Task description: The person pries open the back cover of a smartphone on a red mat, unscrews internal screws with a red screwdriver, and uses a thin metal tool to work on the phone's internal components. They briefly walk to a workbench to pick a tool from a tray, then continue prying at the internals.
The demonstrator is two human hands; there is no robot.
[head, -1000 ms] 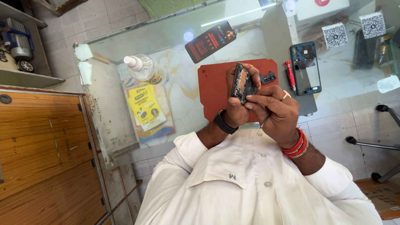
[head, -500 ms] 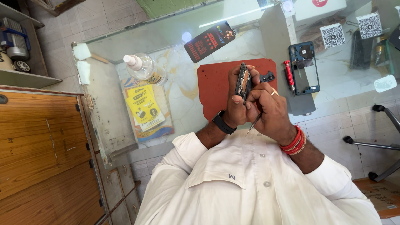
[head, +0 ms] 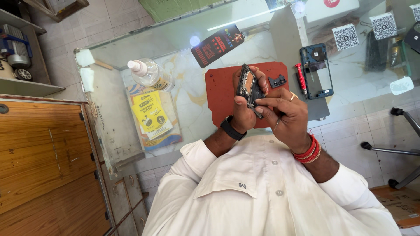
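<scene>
My left hand [head: 242, 114], with a black watch on its wrist, grips an opened black phone body [head: 247, 84] and holds it upright above a red work mat [head: 222, 94]. My right hand [head: 286, 117], wearing rings and red bangles, presses its fingertips against the phone's lower right edge. I cannot tell whether a small tool sits between those fingers. On the mat just right of the phone lies a small black part [head: 277, 81].
A red screwdriver [head: 301, 78] and a blue phone frame [head: 316, 70] lie right of the mat on the glass counter [head: 183, 43]. A clear nozzle bottle [head: 151, 74], a yellow leaflet [head: 151, 114] and a black packet [head: 217, 45] lie left and behind. A wooden cabinet [head: 43, 161] stands at left.
Both hands stayed over the red mat. The phone has turned a little in my left hand, and my right hand's fingers have slid down to its lower edge.
</scene>
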